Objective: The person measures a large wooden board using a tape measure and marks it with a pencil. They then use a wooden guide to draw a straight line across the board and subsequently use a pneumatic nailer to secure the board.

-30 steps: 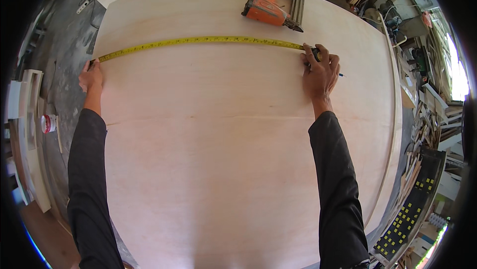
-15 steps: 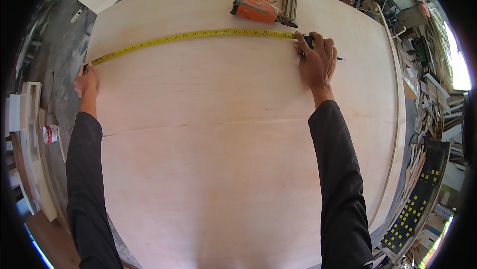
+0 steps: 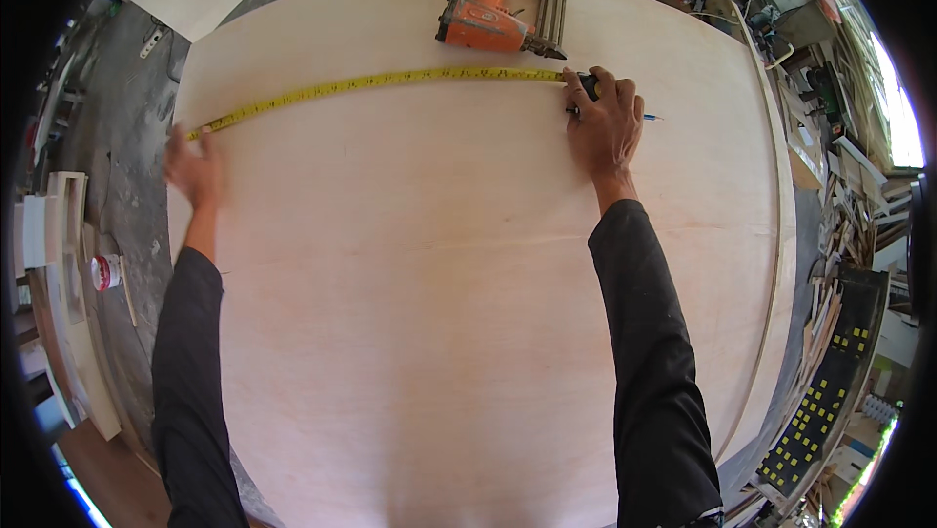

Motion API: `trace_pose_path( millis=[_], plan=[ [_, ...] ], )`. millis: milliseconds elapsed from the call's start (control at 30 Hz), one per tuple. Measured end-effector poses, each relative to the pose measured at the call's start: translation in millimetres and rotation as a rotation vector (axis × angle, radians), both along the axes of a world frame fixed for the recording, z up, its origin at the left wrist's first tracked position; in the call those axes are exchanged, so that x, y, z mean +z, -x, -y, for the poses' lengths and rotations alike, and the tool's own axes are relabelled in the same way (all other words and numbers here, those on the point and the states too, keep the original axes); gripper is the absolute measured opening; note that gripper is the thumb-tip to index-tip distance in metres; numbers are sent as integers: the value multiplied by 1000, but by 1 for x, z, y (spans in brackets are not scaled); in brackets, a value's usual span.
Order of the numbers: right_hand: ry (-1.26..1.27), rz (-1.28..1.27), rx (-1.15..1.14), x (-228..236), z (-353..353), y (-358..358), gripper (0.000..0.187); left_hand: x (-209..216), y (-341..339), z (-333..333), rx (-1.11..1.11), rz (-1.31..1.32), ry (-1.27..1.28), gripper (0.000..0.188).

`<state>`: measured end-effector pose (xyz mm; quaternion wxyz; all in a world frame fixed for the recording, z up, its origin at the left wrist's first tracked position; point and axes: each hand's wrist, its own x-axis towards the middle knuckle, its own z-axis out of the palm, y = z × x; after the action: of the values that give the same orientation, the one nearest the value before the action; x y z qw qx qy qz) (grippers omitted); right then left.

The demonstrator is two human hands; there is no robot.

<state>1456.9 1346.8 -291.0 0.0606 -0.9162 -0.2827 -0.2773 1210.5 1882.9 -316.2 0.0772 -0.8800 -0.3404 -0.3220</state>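
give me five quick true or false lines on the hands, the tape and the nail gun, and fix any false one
1. The right hand holds the tape case. True.
2. The tape strip is blue. False: the tape strip is yellow.
3. The nail gun lies between the person and the tape strip. False: the nail gun lies beyond the tape strip, farther from the person.
4. The left hand is at the opposite end of the tape strip from the case. True.
5. Both sleeves are white. False: both sleeves are dark.
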Motion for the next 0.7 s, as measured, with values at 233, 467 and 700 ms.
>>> trace_pose_path(
  millis=[233,467,700],
  plan=[
    [4,-17,-31,-5,4,-3,54,13,-107,267,-792,-162,327,60],
    [-28,-36,-8,-4,-2,0,52,11,-132,336,-680,-388,347,75],
    [34,-89,-16,7,2,3,63,18,-135,342,-661,-420,323,74]
  ],
)
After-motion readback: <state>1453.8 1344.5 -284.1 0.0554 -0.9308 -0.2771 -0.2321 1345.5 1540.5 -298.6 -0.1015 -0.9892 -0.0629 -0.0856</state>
